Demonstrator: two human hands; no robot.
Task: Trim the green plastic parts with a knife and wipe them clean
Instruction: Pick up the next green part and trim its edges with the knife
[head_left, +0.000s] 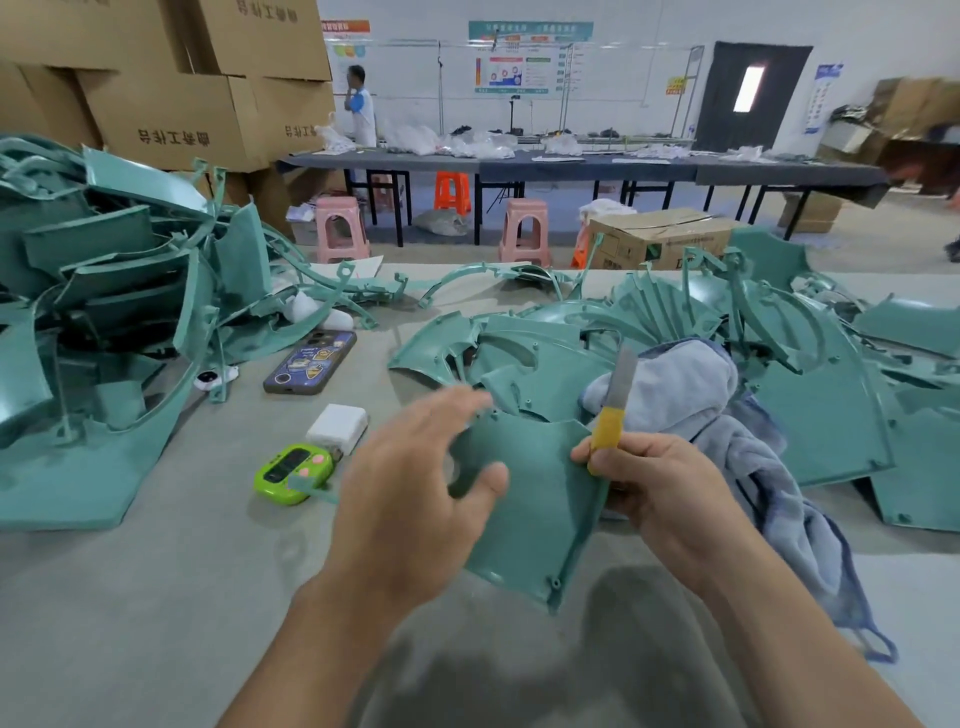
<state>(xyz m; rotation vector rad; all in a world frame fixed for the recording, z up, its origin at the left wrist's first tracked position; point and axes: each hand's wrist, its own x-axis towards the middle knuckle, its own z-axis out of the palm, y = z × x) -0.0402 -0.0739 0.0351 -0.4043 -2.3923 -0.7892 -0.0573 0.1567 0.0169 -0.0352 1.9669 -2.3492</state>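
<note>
A curved green plastic part hangs tilted above the table in front of me. My right hand grips a yellow-handled knife with its grey blade pointing up, and the part's right edge lies against that hand's fingers. My left hand is spread and blurred at the part's left side; its thumb lies over the part's face and its fingers reach the top-left corner. A blue-grey cloth lies crumpled just behind the knife.
Heaps of green parts stand on the left and on the right of the grey table. A phone, a white block and a green gadget lie left of my hands. Cartons and stools stand beyond.
</note>
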